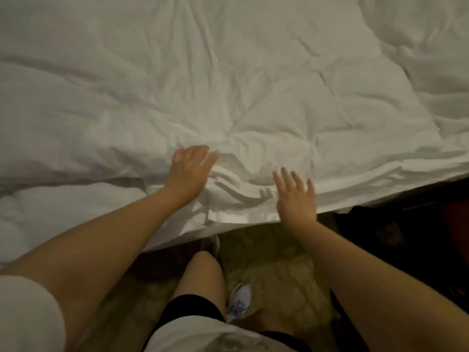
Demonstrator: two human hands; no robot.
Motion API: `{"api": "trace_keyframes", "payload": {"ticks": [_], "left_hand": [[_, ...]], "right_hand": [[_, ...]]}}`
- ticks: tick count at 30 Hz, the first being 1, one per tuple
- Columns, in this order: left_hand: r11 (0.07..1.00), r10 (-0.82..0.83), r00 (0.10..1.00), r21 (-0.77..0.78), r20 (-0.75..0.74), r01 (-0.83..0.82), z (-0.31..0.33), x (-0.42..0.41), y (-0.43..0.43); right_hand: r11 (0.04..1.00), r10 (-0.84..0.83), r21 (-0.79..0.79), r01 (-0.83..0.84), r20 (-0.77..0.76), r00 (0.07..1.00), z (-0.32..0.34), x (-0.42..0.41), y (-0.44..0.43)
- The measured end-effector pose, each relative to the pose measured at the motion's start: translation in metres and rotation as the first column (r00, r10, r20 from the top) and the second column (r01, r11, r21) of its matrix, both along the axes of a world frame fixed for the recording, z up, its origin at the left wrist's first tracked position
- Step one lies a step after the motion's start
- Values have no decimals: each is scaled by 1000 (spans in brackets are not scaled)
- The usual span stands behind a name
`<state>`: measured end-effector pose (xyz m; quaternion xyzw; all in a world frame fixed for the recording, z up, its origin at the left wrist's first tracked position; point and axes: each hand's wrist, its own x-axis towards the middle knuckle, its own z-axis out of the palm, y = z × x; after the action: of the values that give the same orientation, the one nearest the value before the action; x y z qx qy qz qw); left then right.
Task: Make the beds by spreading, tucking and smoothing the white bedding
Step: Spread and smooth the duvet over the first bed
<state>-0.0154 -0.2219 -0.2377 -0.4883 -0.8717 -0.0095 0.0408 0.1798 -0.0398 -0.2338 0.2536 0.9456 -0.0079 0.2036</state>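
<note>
A wrinkled white duvet [228, 85] covers the bed and fills the upper part of the view. Its near edge [241, 214] hangs over the side of the bed just in front of me. My left hand [189, 171] lies flat on the duvet near that edge, fingers straight and pointing right. My right hand [295, 196] is spread open with straight fingers at the duvet's edge, a little to the right of the left hand. Neither hand holds any fabric. Folds bunch up between the two hands.
A patterned carpet [274, 265] lies below the bed edge, with my leg [200, 278] and my shoes [238, 301] on it. A dark area with a red patch [451, 224] sits at the right under the bed's corner. More white bedding [50, 217] lies at the lower left.
</note>
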Motion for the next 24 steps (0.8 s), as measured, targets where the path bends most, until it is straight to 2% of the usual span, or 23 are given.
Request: {"api": "trace_keyframes", "payload": {"ticks": [2, 4, 6, 9, 12, 15, 20, 22, 24], "left_hand": [[991, -117, 993, -57, 31, 119, -1, 5, -14], [981, -126, 988, -139, 87, 137, -6, 3, -31], [977, -57, 994, -201, 94, 74, -17, -10, -53], [982, 21, 999, -186, -32, -26, -31, -40, -78], [990, -5, 997, -142, -72, -5, -38, -73, -85], [978, -43, 998, -207, -47, 32, -41, -108, -77], [928, 30, 974, -369, 225, 57, -25, -133, -54], [951, -8, 963, -295, 271, 91, -19, -128, -59], [983, -63, 920, -135, 386, 124, -5, -114, -71]], "right_hand": [[992, 117, -47, -119, -41, 992, -6, -20, -30], [982, 166, -79, -173, -79, 983, -11, -43, -51], [981, 154, -106, -165, -105, 982, -16, -67, -63], [981, 147, -120, -155, -72, 987, -27, -97, -76], [988, 81, -130, -81, -4, 997, -32, -119, -79], [993, 45, -111, -46, -13, 999, -36, -137, -73], [980, -56, -194, 51, -23, 998, -26, -148, -63], [970, -85, -231, 78, -20, 996, -16, -143, -64], [967, -93, -245, 78, -50, 994, -7, -130, -65]]}}
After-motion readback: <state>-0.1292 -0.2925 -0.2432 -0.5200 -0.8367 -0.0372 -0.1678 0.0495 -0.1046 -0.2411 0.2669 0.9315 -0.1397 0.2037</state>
